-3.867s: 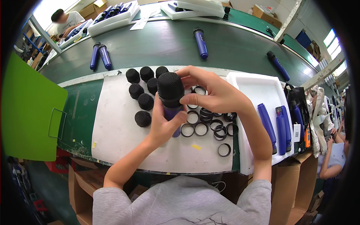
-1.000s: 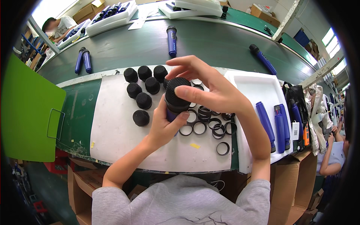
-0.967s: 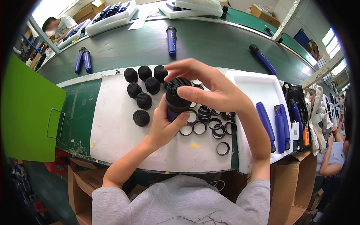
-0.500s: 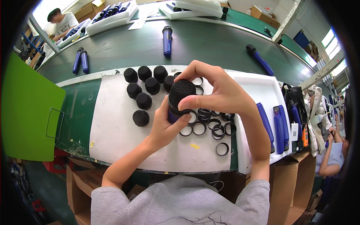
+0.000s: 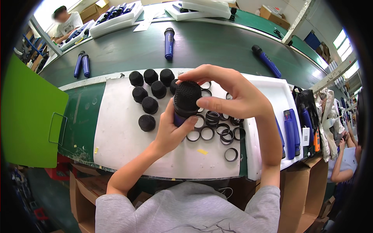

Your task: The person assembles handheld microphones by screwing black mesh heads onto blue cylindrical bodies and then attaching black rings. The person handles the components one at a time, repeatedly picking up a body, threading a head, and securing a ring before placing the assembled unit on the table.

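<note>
Fingers, L hand (image 5: 169,130): clamped on blue plastic mic w/ black mesh head (image 5: 187,95), just below head.
Fingers, R hand (image 5: 248,95): curved round mesh head, thumb at its R side; can't tell if clamped.
Caps: 8+ black mesh domes (image 5: 149,105), L of & beyond L fingers.
Rings: thin black rings (image 5: 212,119), R of L fingertips.
Tray: white foam tray (image 5: 252,163) w/ blue plastic tubes (image 5: 289,138), R of R fingers.
Belt: dark green surface (image 5: 128,42), 4 mics, beyond fingers.

The held microphone (image 5: 187,100) is blue below, black mesh on top. Left of it are black mesh heads (image 5: 149,105), then a lime-green board (image 5: 31,116); right, black rings (image 5: 212,121); below, a grey shirt (image 5: 186,202) with dark branching lines.
</note>
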A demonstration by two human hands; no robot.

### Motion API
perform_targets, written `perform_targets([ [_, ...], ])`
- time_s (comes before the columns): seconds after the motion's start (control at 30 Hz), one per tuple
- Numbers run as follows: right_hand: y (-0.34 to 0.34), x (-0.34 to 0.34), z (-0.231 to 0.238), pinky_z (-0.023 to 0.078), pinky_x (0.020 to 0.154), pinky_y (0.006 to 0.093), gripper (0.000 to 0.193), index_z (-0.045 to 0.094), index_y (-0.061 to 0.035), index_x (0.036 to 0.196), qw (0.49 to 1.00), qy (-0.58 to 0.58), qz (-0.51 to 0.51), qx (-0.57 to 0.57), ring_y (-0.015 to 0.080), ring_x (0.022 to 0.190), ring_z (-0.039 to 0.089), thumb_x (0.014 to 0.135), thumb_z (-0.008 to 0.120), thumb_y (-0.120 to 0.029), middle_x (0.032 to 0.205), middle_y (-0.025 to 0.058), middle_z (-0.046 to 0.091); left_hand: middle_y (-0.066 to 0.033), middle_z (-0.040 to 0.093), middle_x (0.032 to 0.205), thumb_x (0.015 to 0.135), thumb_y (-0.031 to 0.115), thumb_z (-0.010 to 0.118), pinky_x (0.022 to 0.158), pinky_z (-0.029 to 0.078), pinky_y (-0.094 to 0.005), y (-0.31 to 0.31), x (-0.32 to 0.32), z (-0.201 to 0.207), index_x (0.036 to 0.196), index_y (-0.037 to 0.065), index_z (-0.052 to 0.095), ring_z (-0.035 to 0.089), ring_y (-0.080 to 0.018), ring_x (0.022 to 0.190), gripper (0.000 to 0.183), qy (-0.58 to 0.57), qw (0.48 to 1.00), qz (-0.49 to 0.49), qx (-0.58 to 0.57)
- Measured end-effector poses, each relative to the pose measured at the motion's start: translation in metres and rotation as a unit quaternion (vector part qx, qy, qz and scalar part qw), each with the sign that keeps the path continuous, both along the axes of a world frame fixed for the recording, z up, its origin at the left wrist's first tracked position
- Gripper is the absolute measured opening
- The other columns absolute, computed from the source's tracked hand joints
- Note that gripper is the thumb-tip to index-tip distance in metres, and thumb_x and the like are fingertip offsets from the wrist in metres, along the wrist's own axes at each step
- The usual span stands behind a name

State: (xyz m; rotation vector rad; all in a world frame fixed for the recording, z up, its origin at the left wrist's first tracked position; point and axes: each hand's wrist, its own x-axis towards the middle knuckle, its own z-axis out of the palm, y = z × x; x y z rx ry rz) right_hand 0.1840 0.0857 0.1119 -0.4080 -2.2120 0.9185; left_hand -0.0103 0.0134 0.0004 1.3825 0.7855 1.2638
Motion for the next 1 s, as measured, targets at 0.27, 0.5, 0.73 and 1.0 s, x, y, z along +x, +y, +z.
perform_targets([
  [0.27,-0.008,-0.005,0.006,0.050,0.095,0.0359,0.047,0.063,0.0016,0.117,0.995,-0.052,-0.086,0.017,0.0260,0.102,0.067,0.083,0.081,-0.025,0.103,0.0142,0.070,0.0001,0.063,0.087,0.093,0.016,0.070,0.064,0.048,-0.0221,0.000,0.002,-0.002,0.122,0.004,0.051,0.057,-0.0046,0.072,0.037,-0.014,1.000,0.014,0.009],
  [0.5,-0.003,-0.004,0.001,0.047,0.102,0.0372,0.047,0.064,0.0015,0.122,0.993,0.034,0.017,-0.115,0.0212,0.108,0.064,0.086,0.080,-0.023,0.116,0.0113,0.068,-0.0005,0.064,0.090,0.093,0.016,0.072,0.066,0.048,-0.0224,0.000,0.004,0.000,0.122,0.003,0.051,0.057,-0.0052,0.074,0.038,-0.029,1.000,0.006,0.003],
  [0.73,-0.007,-0.005,0.006,0.048,0.099,0.0369,0.048,0.064,0.0008,0.121,0.995,-0.061,-0.078,-0.001,0.0223,0.107,0.066,0.085,0.080,-0.027,0.111,0.0117,0.070,-0.0003,0.063,0.088,0.092,0.017,0.072,0.065,0.047,-0.0226,0.000,0.003,0.000,0.123,0.003,0.050,0.057,-0.0052,0.074,0.041,-0.012,1.000,0.012,0.005],
  [1.0,-0.001,-0.003,0.000,0.048,0.101,0.0374,0.058,0.060,0.0001,0.126,0.996,-0.079,-0.024,-0.040,0.0228,0.108,0.066,0.083,0.082,-0.033,0.115,0.0121,0.068,0.0006,0.062,0.084,0.093,0.016,0.071,0.062,0.047,-0.0221,0.000,0.004,0.001,0.124,0.003,0.049,0.057,-0.0050,0.071,0.040,-0.010,1.000,0.011,0.014],
])
